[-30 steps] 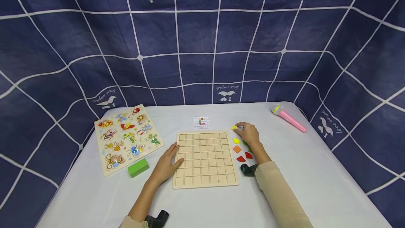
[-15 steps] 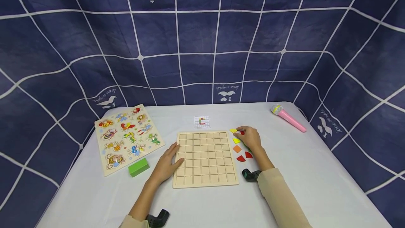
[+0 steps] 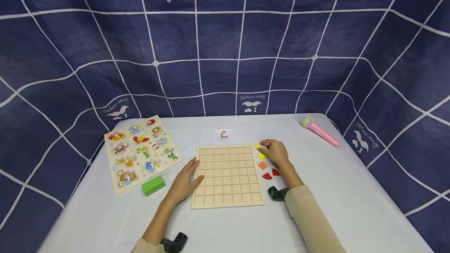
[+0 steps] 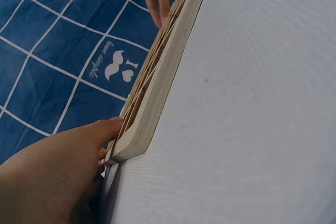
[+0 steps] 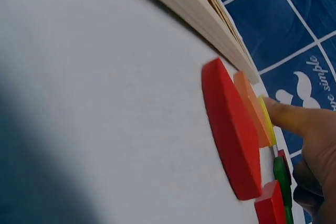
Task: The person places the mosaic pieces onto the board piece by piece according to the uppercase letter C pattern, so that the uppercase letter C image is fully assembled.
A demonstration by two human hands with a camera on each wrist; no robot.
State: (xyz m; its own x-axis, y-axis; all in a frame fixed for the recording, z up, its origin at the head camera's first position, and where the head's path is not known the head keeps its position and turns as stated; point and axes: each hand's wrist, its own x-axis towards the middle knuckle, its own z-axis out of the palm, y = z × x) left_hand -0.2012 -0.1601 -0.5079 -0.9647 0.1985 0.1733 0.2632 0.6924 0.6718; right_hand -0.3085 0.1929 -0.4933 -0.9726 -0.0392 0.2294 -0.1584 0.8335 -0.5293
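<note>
Grid board: We find the pale wooden board (image 3: pixel 227 177) lying flat on the white table (image 3: pixel 225 229), directly in front of the person.
Left hand: The left hand (image 3: pixel 183 182) rests at the board's left edge, thumb spread away from the extended fingers and laid over the rim.
Right hand: The right hand (image 3: pixel 277 153) reaches past the board's far right corner, its fingertips touching the farther yellow piece (image 3: pixel 258 146); whether they pinch it, we cannot tell.
Pieces: Toward us follow the nearer yellow piece (image 3: pixel 262 155), an orange piece (image 3: pixel 263 165) and two red pieces (image 3: pixel 267 176), all right of the board; the right wrist view shows green (image 5: pixel 282 178) near the hand.
Pattern card: Just beyond the board we see a small gridded card (image 3: pixel 224 135).
Left side: A green block (image 3: pixel 153 185) sits beside an insect puzzle (image 3: pixel 132 153).
Far right: A pink toy microphone (image 3: pixel 320 131) lies slantwise.
Backdrop: Navy curtain (image 3: pixel 225 38), white-checked.
</note>
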